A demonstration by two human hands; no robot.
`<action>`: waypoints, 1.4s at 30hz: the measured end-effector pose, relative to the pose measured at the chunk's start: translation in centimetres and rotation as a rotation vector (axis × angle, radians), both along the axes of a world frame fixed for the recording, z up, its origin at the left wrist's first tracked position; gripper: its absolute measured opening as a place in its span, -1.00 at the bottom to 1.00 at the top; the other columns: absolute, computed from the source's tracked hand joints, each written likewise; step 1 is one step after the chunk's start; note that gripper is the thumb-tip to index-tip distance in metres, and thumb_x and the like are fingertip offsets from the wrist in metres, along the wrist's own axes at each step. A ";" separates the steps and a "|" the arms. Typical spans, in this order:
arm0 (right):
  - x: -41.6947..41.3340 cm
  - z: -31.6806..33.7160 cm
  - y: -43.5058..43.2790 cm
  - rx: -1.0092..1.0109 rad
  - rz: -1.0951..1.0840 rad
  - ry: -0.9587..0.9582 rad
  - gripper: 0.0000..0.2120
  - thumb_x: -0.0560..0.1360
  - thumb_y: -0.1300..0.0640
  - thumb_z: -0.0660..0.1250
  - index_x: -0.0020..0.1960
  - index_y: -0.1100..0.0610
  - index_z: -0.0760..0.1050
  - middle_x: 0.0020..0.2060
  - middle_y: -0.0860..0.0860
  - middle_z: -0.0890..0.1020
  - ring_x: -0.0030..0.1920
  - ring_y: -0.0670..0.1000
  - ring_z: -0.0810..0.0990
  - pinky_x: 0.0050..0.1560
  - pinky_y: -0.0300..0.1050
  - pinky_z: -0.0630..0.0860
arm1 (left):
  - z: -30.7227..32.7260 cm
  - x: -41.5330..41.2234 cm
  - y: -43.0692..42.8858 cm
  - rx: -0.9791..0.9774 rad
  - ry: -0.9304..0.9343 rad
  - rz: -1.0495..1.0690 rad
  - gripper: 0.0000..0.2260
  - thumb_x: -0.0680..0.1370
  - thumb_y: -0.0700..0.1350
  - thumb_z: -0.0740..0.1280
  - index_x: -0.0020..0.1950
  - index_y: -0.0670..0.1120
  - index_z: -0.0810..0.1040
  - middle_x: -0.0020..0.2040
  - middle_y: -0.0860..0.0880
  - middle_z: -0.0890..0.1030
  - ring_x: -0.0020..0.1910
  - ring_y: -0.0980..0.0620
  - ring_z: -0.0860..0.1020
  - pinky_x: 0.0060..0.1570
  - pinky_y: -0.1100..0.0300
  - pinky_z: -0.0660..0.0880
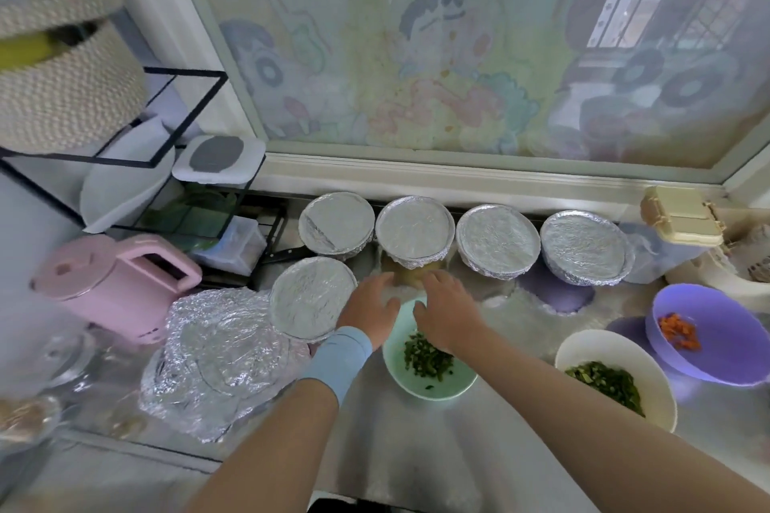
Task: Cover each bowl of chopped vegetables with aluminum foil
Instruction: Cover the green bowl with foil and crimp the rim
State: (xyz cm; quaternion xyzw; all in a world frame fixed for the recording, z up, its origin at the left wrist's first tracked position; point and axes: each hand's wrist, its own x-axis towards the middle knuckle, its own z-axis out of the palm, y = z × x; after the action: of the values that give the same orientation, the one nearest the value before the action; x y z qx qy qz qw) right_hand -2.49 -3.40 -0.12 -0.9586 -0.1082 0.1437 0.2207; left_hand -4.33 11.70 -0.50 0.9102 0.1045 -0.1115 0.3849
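A mint-green bowl [429,381] of chopped greens stands uncovered at the centre of the steel counter. My left hand [368,310] and right hand [448,312] are over its far rim, fingers curled, pinching a pale, blurred foil sheet [402,292] between them. Several foil-covered bowls stand behind in a row, among them one at the left [336,223] and one at the right [585,248]; another [312,298] sits beside my left hand. To the right, a white bowl [616,354] of greens and a purple bowl [716,350] of chopped carrot are uncovered.
A heap of crumpled foil [216,354] lies at the left, with a pink kettle [112,283] behind it. A black wire rack [166,117] carries a woven basket [62,75]. A cream box [681,217] sits at the far right below the window.
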 end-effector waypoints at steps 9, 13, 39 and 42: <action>-1.0 1.7 13.7 0.100 0.363 0.053 -0.66 0.59 0.14 0.14 0.29 -0.03 0.53 0.24 -0.06 0.59 0.25 0.01 0.51 0.26 -0.16 0.40 | 0.4 -4.6 13.4 0.019 -0.136 0.447 -0.76 0.58 -0.18 0.22 0.23 -0.02 0.52 0.15 0.03 0.54 0.03 0.04 0.53 0.08 0.17 0.45; -3.7 -0.2 20.4 0.141 0.411 0.178 -0.69 0.58 0.16 0.17 0.25 0.02 0.55 0.21 -0.04 0.60 0.24 0.00 0.52 0.28 -0.20 0.38 | -1.3 -8.3 20.3 0.039 -0.007 0.580 -0.71 0.59 -0.17 0.21 0.30 -0.01 0.47 0.25 -0.02 0.52 0.17 -0.02 0.51 0.23 0.06 0.45; -5.0 2.3 29.6 0.654 -0.187 0.594 -0.62 0.58 0.23 0.24 0.38 0.07 0.39 0.02 0.01 0.59 -0.21 0.00 0.61 -0.34 -0.17 0.43 | 3.0 -8.8 27.4 -0.365 -0.078 0.392 -0.93 0.53 -0.11 0.27 -0.04 -0.06 0.53 -0.22 -0.09 0.58 -0.33 0.03 0.45 -0.30 0.13 0.39; -3.5 3.7 26.4 0.577 -0.244 0.376 -0.60 0.54 0.18 0.27 0.38 0.06 0.43 -0.04 -0.01 0.60 -0.24 -0.03 0.61 -0.32 -0.22 0.44 | 5.7 -8.1 25.7 -0.346 -0.185 0.336 -0.90 0.58 -0.10 0.27 -0.15 -0.02 0.47 -0.35 0.05 0.46 -0.38 0.08 0.37 -0.32 0.15 0.32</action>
State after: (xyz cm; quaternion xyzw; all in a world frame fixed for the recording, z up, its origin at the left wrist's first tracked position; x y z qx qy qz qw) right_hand -6.01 23.03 3.58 -0.8194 0.0131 0.2537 0.5138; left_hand -12.44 37.43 5.17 0.8070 0.1979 0.0216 0.5560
